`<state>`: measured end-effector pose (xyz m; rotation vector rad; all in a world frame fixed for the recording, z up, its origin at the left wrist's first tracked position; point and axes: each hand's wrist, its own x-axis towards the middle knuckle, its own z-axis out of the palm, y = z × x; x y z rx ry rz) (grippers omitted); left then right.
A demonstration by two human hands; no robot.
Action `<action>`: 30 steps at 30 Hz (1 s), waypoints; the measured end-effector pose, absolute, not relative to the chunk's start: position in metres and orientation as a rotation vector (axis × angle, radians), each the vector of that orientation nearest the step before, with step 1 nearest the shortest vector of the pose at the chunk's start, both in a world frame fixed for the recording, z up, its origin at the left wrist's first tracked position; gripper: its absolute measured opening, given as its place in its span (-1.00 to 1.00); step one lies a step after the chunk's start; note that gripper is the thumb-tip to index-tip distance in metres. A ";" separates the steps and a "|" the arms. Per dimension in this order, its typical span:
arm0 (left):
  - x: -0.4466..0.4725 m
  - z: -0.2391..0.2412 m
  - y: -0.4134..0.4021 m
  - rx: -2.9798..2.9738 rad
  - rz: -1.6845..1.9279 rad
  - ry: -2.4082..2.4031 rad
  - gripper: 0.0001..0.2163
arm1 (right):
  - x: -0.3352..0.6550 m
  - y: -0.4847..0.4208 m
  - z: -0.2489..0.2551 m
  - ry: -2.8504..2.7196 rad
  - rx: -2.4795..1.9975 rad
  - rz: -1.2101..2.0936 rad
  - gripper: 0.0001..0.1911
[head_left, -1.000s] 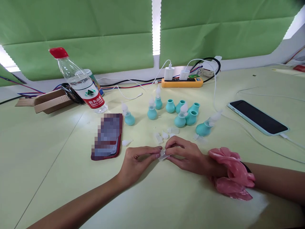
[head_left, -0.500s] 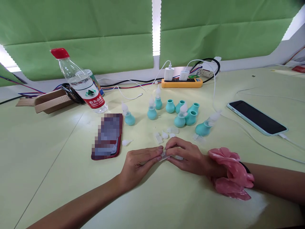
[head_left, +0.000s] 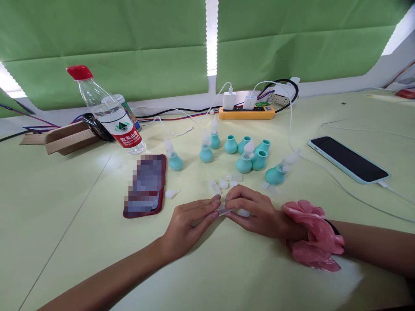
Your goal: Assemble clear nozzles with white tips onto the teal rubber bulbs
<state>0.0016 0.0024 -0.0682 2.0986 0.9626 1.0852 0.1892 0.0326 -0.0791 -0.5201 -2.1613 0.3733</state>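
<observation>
A water bottle [head_left: 106, 113] with a red cap stands at the far left beside an open cardboard box [head_left: 66, 136], a red-cased phone [head_left: 146, 186] lying nearer. At centre the left hand [head_left: 188, 222] and right hand [head_left: 251, 209] meet fingertip to fingertip, both pinched narrow on a small clear plastic piece [head_left: 223, 210] held just above the table [head_left: 65, 224]. Judging by the layout, the work is partway through — five teal bulbs [head_left: 244, 155] behind the hands already carry clear tips, three stand bare, and several loose clear parts [head_left: 222, 183] lie just beyond the fingers. A pink scrunchie [head_left: 313, 235] circles the right wrist. Further right a second phone [head_left: 348, 159] lies charging from a yellow power strip [head_left: 247, 112]. The pale yellow-green tabletop runs back to green window blinds [head_left: 129, 52] — daylight shows through their gaps.
</observation>
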 end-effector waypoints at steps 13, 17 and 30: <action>0.003 -0.061 0.004 1.846 1.050 0.909 -0.80 | 0.193 0.031 -0.085 -2.187 -0.485 0.244 -0.88; 0.005 -0.059 0.002 1.462 0.914 0.975 -0.72 | 0.194 0.028 -0.074 -2.288 -0.423 0.402 -0.89; 0.006 -0.063 0.002 1.339 0.893 1.137 -0.71 | 0.193 0.031 -0.076 -2.173 -0.513 0.185 -0.80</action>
